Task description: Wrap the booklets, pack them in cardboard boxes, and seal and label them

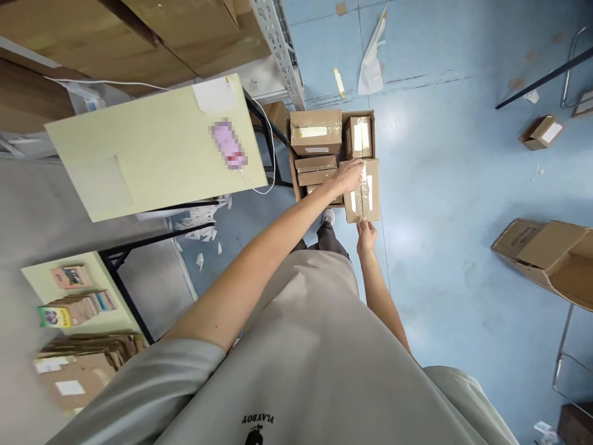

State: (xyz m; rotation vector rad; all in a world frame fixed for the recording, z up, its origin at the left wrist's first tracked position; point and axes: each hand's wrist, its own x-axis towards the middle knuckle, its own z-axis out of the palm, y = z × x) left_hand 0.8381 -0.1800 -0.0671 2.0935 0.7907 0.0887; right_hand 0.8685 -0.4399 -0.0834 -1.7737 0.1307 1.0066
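Note:
A taped cardboard box [374, 201] with white labels is between my hands, at the near right corner of a larger open carton [293, 179]. My left hand [348, 177] grips its far left side, fingers bent over the top. At its near edge, my right hand [367, 236] holds it with the fingertips, which are partly hidden under the box. Inside the carton lie other taped boxes: a wide box [315, 145] at the far left, a narrow box [359, 137] at the far right, and a flat box [316, 170] nearer, partly covered by my left forearm.
A pale table [176, 148] with a phone [228, 145] on a white cable stands at left, beside a metal shelf [278, 43] of large cartons. An open carton [542, 247] and a small box [541, 133] lie on the blue floor at right. Paper scraps [199, 219] litter the left.

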